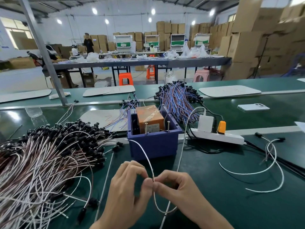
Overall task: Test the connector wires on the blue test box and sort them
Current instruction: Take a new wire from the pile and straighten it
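The blue test box (pixel 153 144) stands mid-table with an orange unit (pixel 149 119) and two upright screws inside. In front of it my left hand (pixel 125 192) and my right hand (pixel 179 190) meet fingertip to fingertip and both pinch one white connector wire (pixel 145 154). That wire arcs up from my fingers toward the box's front rim and loops down below my hands. A big heap of white and brown wires with black connectors (pixel 49 161) fills the left. A few loose wires (pixel 270 164) lie on the right.
A white power strip (pixel 219 138) with a charger and an orange plug sits right of the box. Behind it lie a pile of blue and brown wires (pixel 178 98) and a phone (pixel 253 107). A metal post (pixel 44 52) rises at the back left.
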